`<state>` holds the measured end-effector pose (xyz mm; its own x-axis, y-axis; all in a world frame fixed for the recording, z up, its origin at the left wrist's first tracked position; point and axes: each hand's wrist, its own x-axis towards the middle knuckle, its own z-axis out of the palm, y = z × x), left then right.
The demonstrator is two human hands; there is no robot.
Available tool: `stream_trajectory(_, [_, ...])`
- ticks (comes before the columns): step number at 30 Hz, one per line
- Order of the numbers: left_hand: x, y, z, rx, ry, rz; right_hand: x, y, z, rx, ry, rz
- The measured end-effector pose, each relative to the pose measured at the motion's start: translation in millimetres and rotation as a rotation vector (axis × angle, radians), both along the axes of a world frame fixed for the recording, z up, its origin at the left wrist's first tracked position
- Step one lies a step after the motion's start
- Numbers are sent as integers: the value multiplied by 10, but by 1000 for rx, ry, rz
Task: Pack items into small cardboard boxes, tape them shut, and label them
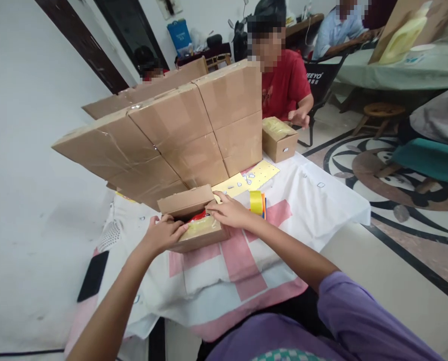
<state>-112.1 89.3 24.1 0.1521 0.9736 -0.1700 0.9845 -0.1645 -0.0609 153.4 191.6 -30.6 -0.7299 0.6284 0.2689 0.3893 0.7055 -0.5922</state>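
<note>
A small cardboard box [201, 242] stands on the cloth-covered table in front of me, its back flap [186, 200] raised. Strips of yellowish tape lie across the front flap, and something red [198, 216] shows in the gap between the flaps. At the box's left end, my left hand [163, 234] is closed on the edge, its thumb on the taped flap. My right hand [229, 210] grips the right end with bent fingers. What lies deeper inside the box is hidden. Just right of my right hand stands a roll of yellow tape [257, 202].
A tall panel of taped cardboard [182, 130] rises behind the box. Yellow sheets [259, 174] lie at its foot. Another taped box [280, 143] sits at the far corner near a person in red [284, 82]. A dark phone-like slab [93, 276] is at the left edge.
</note>
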Motion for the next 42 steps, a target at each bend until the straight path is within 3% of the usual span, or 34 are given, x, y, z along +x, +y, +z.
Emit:
stream_trajectory(4, [-240,14,-44,-47,16,-161,-212,43,198,11,-189,50])
stream_trajectory(6, [-390,4,-61,32,-107,-192,-269,47,269,-68,-272,67])
stream_trajectory(8, [-505,-67,-123,194,-268,-122,-277,40,273,-135,-282,67])
stream_trajectory(12, [-542,-344,-386,498,-433,77,-222,62,59,-61,60,61])
stream_trajectory(15, [-436,-572,-595,580,-523,113,-173,127,-149,-64,383,94])
stream_trajectory(18, [-288,-733,-673,558,-419,133,-144,190,-189,-68,438,112])
stream_trajectory(21, [-127,-752,-600,641,-219,180,-145,203,-33,48,250,169])
stream_trajectory(24, [21,-622,-510,481,-159,102,-73,139,135,130,113,232])
stream_trajectory(26, [90,-512,-487,319,-180,80,82,73,139,140,173,131])
stream_trajectory(27, [115,-467,-483,273,-194,95,190,43,97,132,252,-7])
stream_trajectory(30, [182,-397,-461,215,-216,145,551,-9,-157,-2,547,-618])
stream_trajectory(32, [257,-391,-425,222,-207,164,732,-19,-351,-141,645,-827])
stream_trajectory(38, [573,-403,-425,432,-153,262,866,-91,-685,-285,655,-882])
stream_trajectory(42, [610,-427,-543,458,-166,250,938,-69,-784,-452,583,-634])
